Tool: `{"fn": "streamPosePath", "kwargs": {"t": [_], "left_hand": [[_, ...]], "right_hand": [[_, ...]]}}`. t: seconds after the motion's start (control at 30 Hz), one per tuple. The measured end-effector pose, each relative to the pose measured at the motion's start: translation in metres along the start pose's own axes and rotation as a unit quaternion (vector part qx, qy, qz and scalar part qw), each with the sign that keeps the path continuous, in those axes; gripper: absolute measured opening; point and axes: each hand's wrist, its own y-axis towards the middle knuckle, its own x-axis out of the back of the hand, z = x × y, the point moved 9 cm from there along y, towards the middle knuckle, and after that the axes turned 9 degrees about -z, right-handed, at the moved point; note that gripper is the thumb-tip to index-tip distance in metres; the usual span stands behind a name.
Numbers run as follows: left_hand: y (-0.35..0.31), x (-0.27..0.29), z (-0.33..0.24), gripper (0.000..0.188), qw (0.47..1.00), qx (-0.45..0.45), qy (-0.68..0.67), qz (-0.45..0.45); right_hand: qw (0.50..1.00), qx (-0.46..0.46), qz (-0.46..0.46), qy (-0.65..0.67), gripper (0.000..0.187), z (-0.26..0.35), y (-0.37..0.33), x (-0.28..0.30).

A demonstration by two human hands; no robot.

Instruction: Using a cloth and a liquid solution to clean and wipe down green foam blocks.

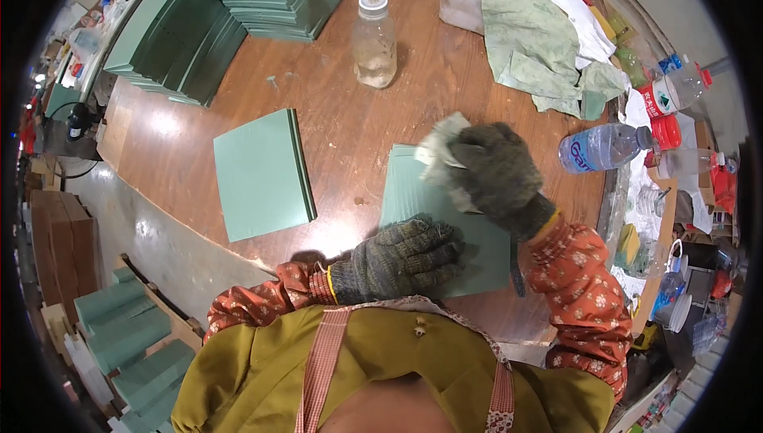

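1. Green panels (483, 262) are seen layered on the near part of the brown tabletop (342, 147), right of centre, partly covered by both gloved hands; several edges are shown slightly out of line along the left side

2. By the right hand (499, 170), a crumpled pale rag (435, 151) is gripped above the far part of the panels, with the fingers curled closed around it; whether the rag is pressed to the surface cannot be told

3. By the left hand (401, 260), the near left part of the panels is covered; its fingers are stretched out toward the right, nearly together, and nothing is seen to be grasped

4. Wiping of the top panel is judged to be the step in hand; for the next move, a steady left hand and an even stroke of the rag across the face seem to be called for

5. To the left, a smaller green pile (262, 174) is set well apart from the hands

6. On the far side, a lidded jar (373, 43) is stood upright, with tall green stacks (179, 31) to its left and a stained cloth (528, 35) to its right
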Motion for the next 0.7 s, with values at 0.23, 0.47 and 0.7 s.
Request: {"fn": "streamPosePath", "kwargs": {"t": [0.23, 0.47, 0.7], "left_hand": [[-0.005, 0.002, 0.002, 0.043, 1.0, 0.003, -0.016, 0.006], [0.001, 0.001, -0.003, 0.038, 0.999, -0.012, 0.032, -0.031], [0.004, 0.013, -0.005, 0.041, 0.998, -0.026, 0.054, -0.026]], "right_hand": [[0.991, 0.118, -0.061, 0.02, 0.028, 0.042, 0.017, -0.022], [0.997, 0.026, 0.019, -0.066, 0.027, 0.004, -0.012, 0.006], [0.994, 0.068, -0.051, -0.062, 0.03, 0.026, -0.004, -0.011]]}}
